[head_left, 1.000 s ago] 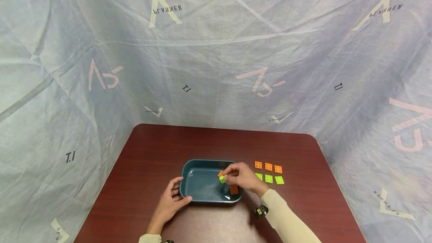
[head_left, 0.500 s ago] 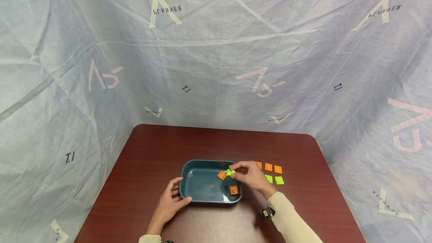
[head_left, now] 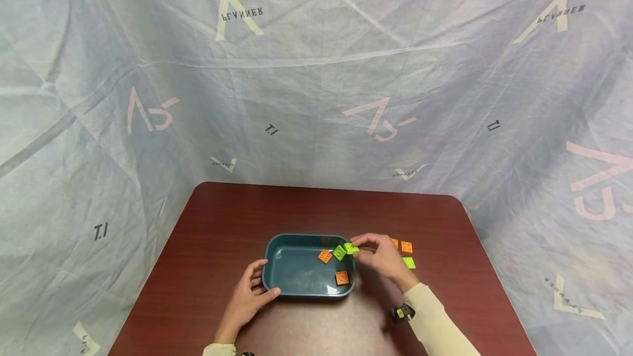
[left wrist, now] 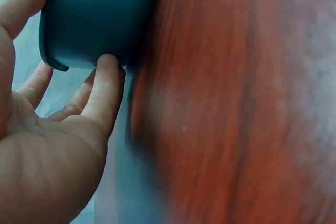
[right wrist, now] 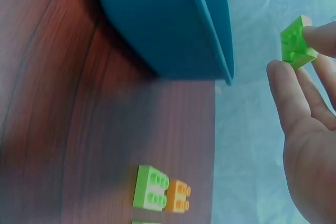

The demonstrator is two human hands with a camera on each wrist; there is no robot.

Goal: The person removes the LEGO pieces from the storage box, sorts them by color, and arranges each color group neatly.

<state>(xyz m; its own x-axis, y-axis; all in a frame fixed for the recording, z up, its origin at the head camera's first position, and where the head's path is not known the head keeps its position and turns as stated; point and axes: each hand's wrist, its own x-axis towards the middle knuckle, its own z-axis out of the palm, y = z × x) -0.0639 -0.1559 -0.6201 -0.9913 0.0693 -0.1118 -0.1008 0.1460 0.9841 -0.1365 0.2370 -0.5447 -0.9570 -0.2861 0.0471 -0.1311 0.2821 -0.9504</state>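
Note:
My left hand (head_left: 249,293) holds the left end of a dark teal tub (head_left: 292,294), thumb on the front rim and fingers along the side. In the left wrist view a fingertip presses the tub's outer wall (left wrist: 100,14). My right hand (head_left: 383,257) pinches a lime-green toy building brick (head_left: 351,248) over the tub's right rim. The right wrist view shows that green brick (right wrist: 295,45) tilted between thumb and fingers. Inside the tub lie a green brick (head_left: 339,252), an orange brick (head_left: 325,256) with studs up, and another orange brick (head_left: 342,277) with its hollow side up.
Right of the tub, an orange brick (head_left: 406,246) and a green brick (head_left: 409,262) sit on the reddish-brown table (head_left: 237,207); my right hand partly hides others. A grey printed cloth (head_left: 306,87) hangs around the table's back and sides.
My right hand has moved rightward with the green brick, from over the tub's inside to its right rim. Another green brick now shows in the tub. My left hand stays in place.

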